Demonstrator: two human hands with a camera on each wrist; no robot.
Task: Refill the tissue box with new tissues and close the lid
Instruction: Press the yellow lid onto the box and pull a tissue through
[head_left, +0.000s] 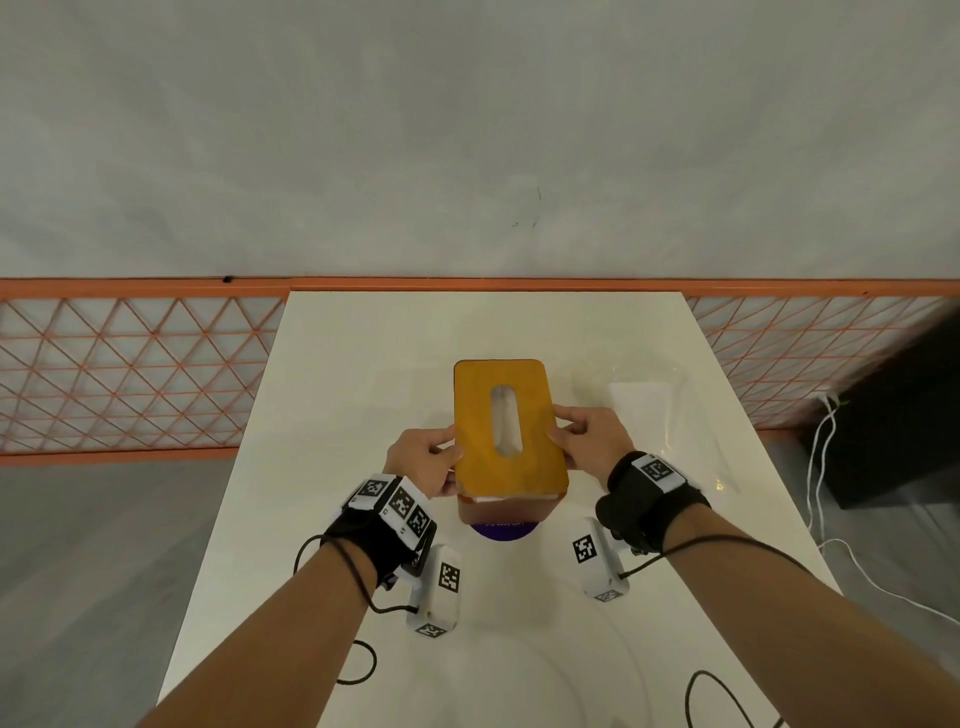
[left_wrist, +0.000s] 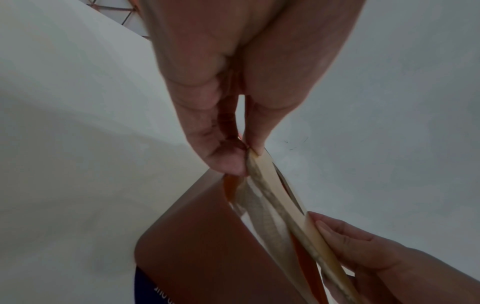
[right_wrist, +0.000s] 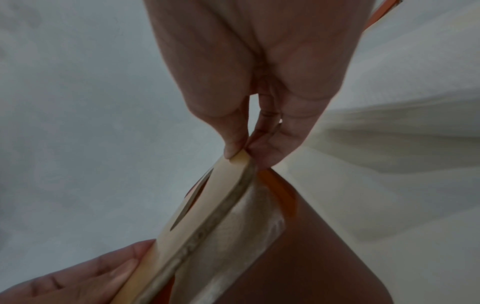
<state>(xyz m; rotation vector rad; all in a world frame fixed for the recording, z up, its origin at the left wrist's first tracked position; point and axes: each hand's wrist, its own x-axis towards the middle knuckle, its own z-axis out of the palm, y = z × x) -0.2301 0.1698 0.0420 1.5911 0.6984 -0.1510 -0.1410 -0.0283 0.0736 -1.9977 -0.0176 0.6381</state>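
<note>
A tan wooden lid (head_left: 480, 441) with an oval slot hovers just over the brown tissue box (head_left: 498, 512) in the middle of the white table (head_left: 363, 364). My left hand (head_left: 451, 447) pinches the lid's left edge and my right hand (head_left: 558, 426) pinches its right edge. White tissues (head_left: 488, 499) show in the gap between lid and box. In the left wrist view, thumb and fingers (left_wrist: 228, 162) pinch the lid (left_wrist: 272, 185) above the box (left_wrist: 207, 246). The right wrist view shows the same pinch (right_wrist: 241, 152) on the lid (right_wrist: 207, 205), with tissues (right_wrist: 246, 226) beneath.
A crumpled clear plastic wrapper (head_left: 660, 415) lies right of the box. A purple disc (head_left: 501, 530) peeks out under the box's near end. An orange mesh fence (head_left: 130, 374) runs behind the table. A black object (head_left: 904, 426) and white cables (head_left: 821, 467) sit at the right.
</note>
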